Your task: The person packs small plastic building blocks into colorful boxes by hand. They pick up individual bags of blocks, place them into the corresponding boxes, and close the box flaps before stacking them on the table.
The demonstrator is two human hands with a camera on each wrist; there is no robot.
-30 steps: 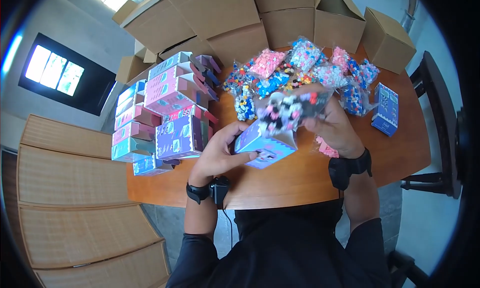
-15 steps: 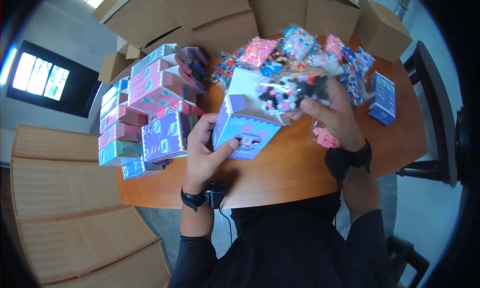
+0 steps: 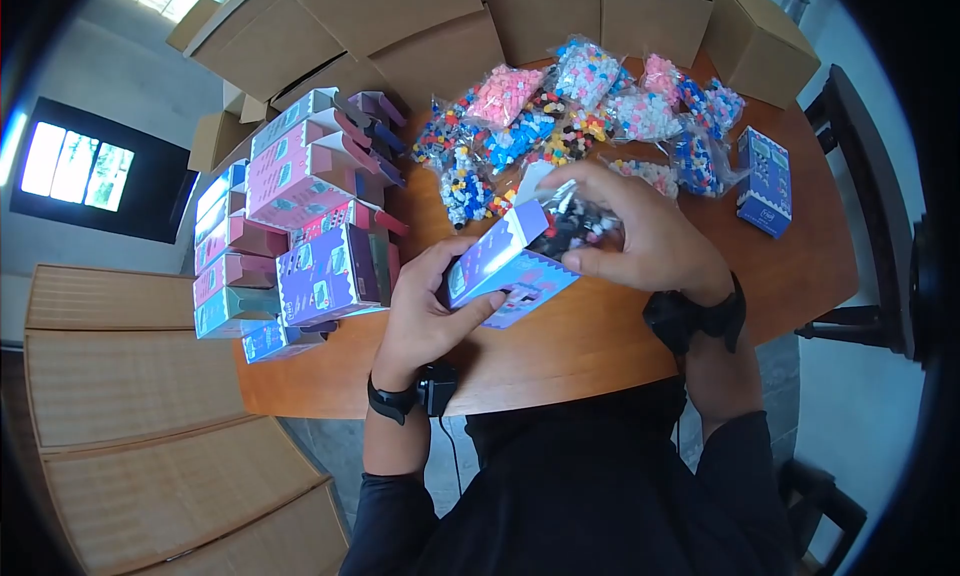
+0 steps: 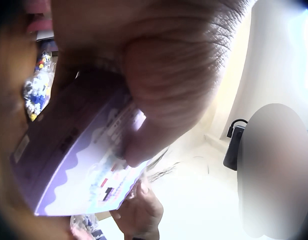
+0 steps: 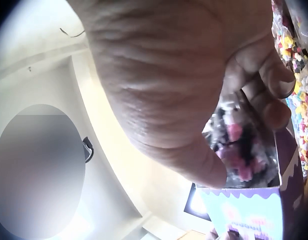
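L hand (image 3: 428, 311) grips purple box (image 3: 520, 268), R hand (image 3: 660, 238) holds pcs bag (image 3: 578, 226) @ opening (image 5: 254, 188).

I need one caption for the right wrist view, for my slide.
Right hand holding a bag of black, pink and white pieces at the mouth of a box.

Purple-and-blue printed carton (image 3: 490, 261), scalloped border, held tilted in left grip (image 3: 425, 314) over worktop (image 3: 560, 361); top open, white-lined flap raised. Clear plastic bag (image 3: 575, 226) of black, white, pink pieces, in right grip (image 3: 650, 238), at carton's mouth; depth inside unclear.
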